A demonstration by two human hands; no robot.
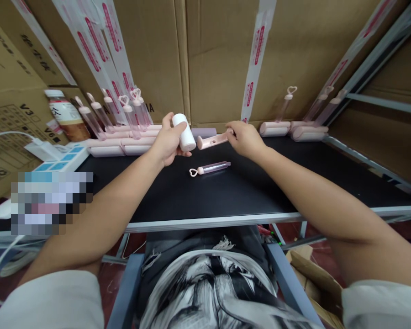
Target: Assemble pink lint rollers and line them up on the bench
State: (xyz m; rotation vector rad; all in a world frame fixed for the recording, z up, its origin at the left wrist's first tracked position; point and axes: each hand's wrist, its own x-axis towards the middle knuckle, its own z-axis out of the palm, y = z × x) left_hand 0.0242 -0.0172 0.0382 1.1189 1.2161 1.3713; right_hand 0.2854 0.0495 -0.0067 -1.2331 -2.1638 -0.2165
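My left hand (pixel 173 141) grips a white cylinder (pixel 184 132), tilted, its lower end facing me. Just to the right, my right hand (pixel 245 139) pinches one end of a pale pink half-shell (pixel 212 141), its hollow side with a small hole showing. The two pieces are close together but apart. Below them on the black table lies a clear tube with a pink heart-shaped loop (pixel 212 168), the loop pointing left. Behind the half-shell, a mauve piece (pixel 205 133) is partly hidden.
Pink cylinders with upright heart-topped tubes stand at the left (pixel 106 148) and right (pixel 308 132). A drink bottle (pixel 66 114) and a power strip (pixel 63 160) sit at far left. Cardboard (pixel 219 59) walls the back. A metal rail (pixel 212 222) edges the table.
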